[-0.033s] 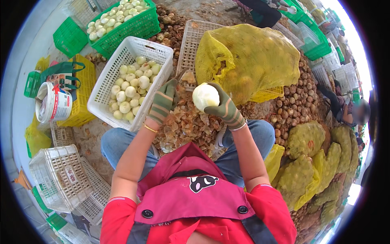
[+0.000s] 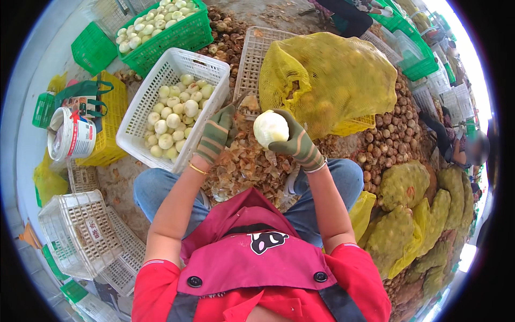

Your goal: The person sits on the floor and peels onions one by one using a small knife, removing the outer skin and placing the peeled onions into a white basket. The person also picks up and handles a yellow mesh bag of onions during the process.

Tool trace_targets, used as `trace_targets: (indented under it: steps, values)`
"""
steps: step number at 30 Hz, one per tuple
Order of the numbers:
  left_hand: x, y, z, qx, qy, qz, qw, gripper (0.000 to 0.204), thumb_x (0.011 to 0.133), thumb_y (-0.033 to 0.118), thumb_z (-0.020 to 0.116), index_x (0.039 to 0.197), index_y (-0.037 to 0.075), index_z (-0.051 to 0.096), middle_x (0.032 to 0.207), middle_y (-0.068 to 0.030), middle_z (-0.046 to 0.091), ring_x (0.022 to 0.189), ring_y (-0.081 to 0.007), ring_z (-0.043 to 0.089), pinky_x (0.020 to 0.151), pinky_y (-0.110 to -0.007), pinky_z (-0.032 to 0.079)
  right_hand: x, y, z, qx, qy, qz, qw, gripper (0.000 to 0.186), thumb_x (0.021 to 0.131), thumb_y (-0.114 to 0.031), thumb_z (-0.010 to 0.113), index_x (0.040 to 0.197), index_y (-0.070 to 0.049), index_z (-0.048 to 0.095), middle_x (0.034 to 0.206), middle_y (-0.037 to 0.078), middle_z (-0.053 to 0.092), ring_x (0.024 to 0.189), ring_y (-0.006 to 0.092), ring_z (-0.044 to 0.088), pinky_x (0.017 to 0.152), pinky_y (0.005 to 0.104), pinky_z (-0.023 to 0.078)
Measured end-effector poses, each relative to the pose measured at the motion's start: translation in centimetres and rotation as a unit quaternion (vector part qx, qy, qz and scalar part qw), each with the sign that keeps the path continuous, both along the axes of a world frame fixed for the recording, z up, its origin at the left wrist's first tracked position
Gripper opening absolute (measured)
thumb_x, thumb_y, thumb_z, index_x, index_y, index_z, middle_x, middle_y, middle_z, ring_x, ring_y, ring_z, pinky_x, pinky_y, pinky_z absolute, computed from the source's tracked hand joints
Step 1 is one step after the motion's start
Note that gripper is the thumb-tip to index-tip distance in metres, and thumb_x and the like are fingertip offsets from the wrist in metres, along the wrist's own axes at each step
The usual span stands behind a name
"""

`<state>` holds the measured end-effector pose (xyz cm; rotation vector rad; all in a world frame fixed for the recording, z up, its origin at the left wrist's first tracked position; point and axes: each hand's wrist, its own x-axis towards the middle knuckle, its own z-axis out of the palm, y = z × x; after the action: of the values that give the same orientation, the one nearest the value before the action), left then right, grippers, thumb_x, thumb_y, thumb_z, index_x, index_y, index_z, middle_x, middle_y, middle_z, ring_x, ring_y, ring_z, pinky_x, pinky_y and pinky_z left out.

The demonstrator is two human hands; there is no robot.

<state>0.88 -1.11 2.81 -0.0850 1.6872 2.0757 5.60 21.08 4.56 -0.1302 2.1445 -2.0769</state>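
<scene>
Peeled onion [image 2: 270, 129], single, pale, held in front of the body above the floor litter, between the white crate and the yellow mesh sack. Right hand [image 2: 300, 144], in a green striped glove: curled round the lower right of that onion, with thumb beneath and fingers behind. Left hand [image 2: 215, 133], in a matching glove: partly curled, apart from the onion, just beside the crate's right wall; grip and contents hidden, impossible to tell. White crate [image 2: 140, 156]: to the left, partly filled with peeled onions [image 2: 176, 119], with near right corner close behind the left wrist. Onion skins [image 2: 247, 172]: heaped below both hands and between the knees. Yellow mesh sack [image 2: 343, 80]: bulky, full, slumped just beyond the right hand over a yellow crate [image 2: 354, 125], blocking much of the far floor, with a beige crate [image 2: 248, 64] alongside. Unpeeled onions [image 2: 391, 134]: loose, to the right. Further filled sacks [image 2: 405, 185]: nearer, same side. Green crate [image 2: 185, 40]: heaped with peeled onions, beyond the white one. Far left: white bucket [image 2: 81, 138] against a second yellow crate [image 2: 111, 145]. Lower left: stacked white crates [image 2: 80, 236].
</scene>
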Motion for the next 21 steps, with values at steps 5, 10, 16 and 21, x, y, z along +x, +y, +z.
trace_targets:
  steps: [5, 10, 16, 21]
  values:
    - [1.0, 1.1, 0.6, 0.058, -0.119, -0.029, 0.991, 0.035, 0.096, 0.044, 0.059, 0.102, 0.01, 0.059, 0.055, 0.0038, 0.043, 0.041, -0.0069, 0.035, 0.038, -0.024, 0.026, 0.2, -1.5, 0.5, 0.204, 0.067, 0.003, 0.977, 0.098, 0.057, -0.017, 0.093, 0.139, -0.003, 0.041, 0.127, 0.014, 0.058, 0.116, 0.0223, 0.058, 0.098, 0.035, 0.049]
    - [2.0, 2.0, 2.2, 0.122, -0.061, 0.018, 0.99, 0.03, 0.093, 0.036, 0.066, 0.099, 0.007, 0.059, 0.058, 0.0045, 0.044, 0.043, -0.0062, 0.037, 0.04, -0.023, 0.028, 0.0, -1.6, -1.6, -0.151, 0.054, -0.066, 0.985, 0.099, 0.067, -0.019, 0.09, 0.146, -0.002, 0.034, 0.133, 0.015, 0.052, 0.12, 0.0267, 0.056, 0.1, 0.0378, 0.049]
    - [2.7, 2.1, -0.1, -0.067, 0.063, -0.014, 0.996, 0.039, 0.095, 0.028, 0.063, 0.126, 0.004, 0.057, 0.069, -0.0007, 0.059, 0.051, -0.0098, 0.047, 0.045, -0.026, 0.038, 1.5, -2.0, -4.6, -0.239, -0.046, -0.064, 0.968, 0.085, 0.077, -0.023, 0.082, 0.144, 0.001, 0.035, 0.127, 0.013, 0.056, 0.115, 0.0221, 0.058, 0.096, 0.0347, 0.052]
    - [5.9, 0.3, -0.8, -0.26, 0.358, -0.006, 0.897, 0.049, 0.099, 0.017, 0.053, 0.147, 0.011, 0.044, 0.08, -0.0115, 0.068, 0.054, -0.0205, 0.058, 0.052, -0.032, 0.046, 3.2, -1.9, -3.3, -0.058, 0.029, -0.122, 0.99, 0.08, 0.07, -0.018, 0.085, 0.136, 0.001, 0.044, 0.122, 0.012, 0.06, 0.108, 0.0199, 0.062, 0.09, 0.0324, 0.054]
